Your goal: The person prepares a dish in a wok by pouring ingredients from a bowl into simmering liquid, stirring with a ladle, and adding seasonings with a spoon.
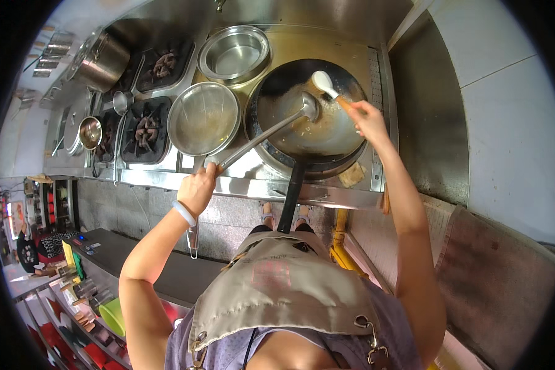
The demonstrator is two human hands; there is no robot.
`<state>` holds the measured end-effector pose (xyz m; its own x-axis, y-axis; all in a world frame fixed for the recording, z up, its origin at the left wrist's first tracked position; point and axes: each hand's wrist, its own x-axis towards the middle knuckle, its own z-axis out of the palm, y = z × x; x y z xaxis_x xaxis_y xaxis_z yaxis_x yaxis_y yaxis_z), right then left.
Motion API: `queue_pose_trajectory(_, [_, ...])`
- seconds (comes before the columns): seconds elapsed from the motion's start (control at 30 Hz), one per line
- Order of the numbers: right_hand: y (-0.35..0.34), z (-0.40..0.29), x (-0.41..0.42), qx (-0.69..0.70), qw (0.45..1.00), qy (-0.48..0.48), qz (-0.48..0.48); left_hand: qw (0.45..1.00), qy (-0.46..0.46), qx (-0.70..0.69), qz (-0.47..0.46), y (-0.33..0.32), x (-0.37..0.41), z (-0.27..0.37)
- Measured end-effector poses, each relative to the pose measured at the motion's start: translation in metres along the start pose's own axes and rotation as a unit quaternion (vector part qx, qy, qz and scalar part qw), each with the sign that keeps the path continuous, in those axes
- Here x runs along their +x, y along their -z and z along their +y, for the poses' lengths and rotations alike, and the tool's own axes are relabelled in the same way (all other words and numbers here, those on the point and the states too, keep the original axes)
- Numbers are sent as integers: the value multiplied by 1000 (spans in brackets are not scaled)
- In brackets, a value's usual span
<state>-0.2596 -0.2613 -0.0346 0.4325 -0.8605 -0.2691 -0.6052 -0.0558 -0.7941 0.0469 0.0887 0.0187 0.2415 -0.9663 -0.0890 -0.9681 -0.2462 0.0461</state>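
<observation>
A dark wok (296,134) with a black handle sits on the range, bits of food and a brownish film inside it. My left hand (198,187) grips the end of a long metal ladle (263,134), whose bowl lies over the middle of the wok. With my right hand (370,121) I hold the wooden handle of a white-headed spoon or spatula (323,81) above the wok's far right side. Left of the wok is a round strainer (204,119) over a bowl; behind it stands a round steel pan (234,53).
Gas burners (146,131) and a tall steel pot (102,62) are to the left, with small metal pans (90,132). A folded cloth (352,175) lies near the front edge. A steel panel (428,106) rises at right; a dark counter (120,259) stands lower left.
</observation>
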Motion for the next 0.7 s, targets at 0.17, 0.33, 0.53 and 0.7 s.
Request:
queue_pose_trajectory(0.17, [-2, 26, 19, 33, 996, -79, -7, 996, -22, 66, -48, -4, 5, -22])
queue_pose_trajectory(0.33, [-19, -1, 14, -128, 991, -35, 13, 997, -35, 64, -28, -1, 8, -28])
queue_pose_trajectory(0.53, [-27, 15, -17, -177, 983, -20, 52, 988, 17, -120, -91, 15, 5, -16])
queue_pose_trajectory(0.7, [-50, -2, -68, -51, 996, -3, 67, 957, 50, -256, -130, 10, 1, -9])
